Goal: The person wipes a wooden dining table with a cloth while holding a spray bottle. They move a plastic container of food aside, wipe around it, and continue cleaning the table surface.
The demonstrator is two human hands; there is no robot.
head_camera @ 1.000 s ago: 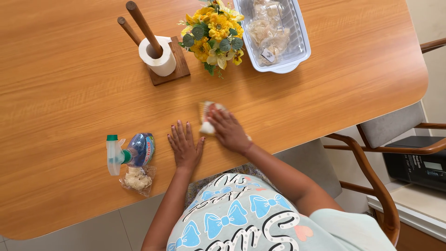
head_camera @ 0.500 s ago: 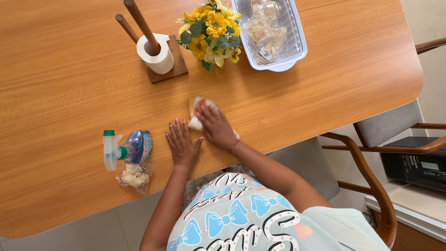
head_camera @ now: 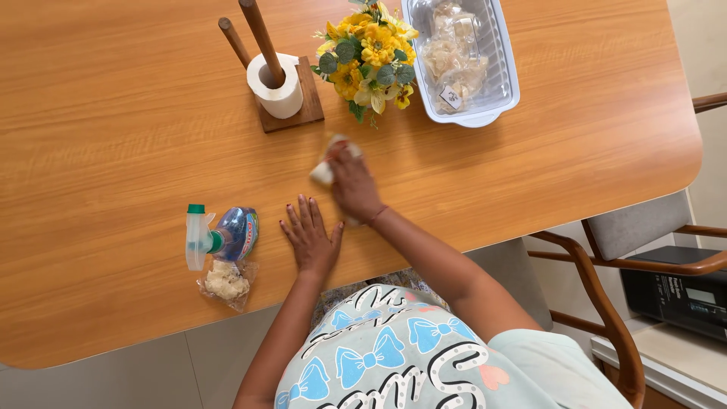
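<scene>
The right hand [head_camera: 352,189] presses a pale cloth [head_camera: 324,171] flat on the wooden table [head_camera: 113,136], its grip closed over it, at 6 o'clock from the yellow flowers [head_camera: 369,57]; the left hand [head_camera: 310,238] lies flat with fingers spread, holding nothing, a spray bottle [head_camera: 223,236] at its 9 o'clock.

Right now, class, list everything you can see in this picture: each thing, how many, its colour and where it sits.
table: one, orange-brown wood, fills the view
paper roll holder: one, brown wood with white roll, far middle
flower bunch: one, yellow with green leaves, right of the holder
plastic basket: one, white, holding clear bags, far right
spray bottle: one, blue and clear with green collar, lying near edge
small bag: one, clear with pale lumps, beside the bottle
cloth: one, pale, under the right hand
chairs: two, brown wood, grey seats, right
left hand: flat on table
right hand: pressing the cloth
</scene>
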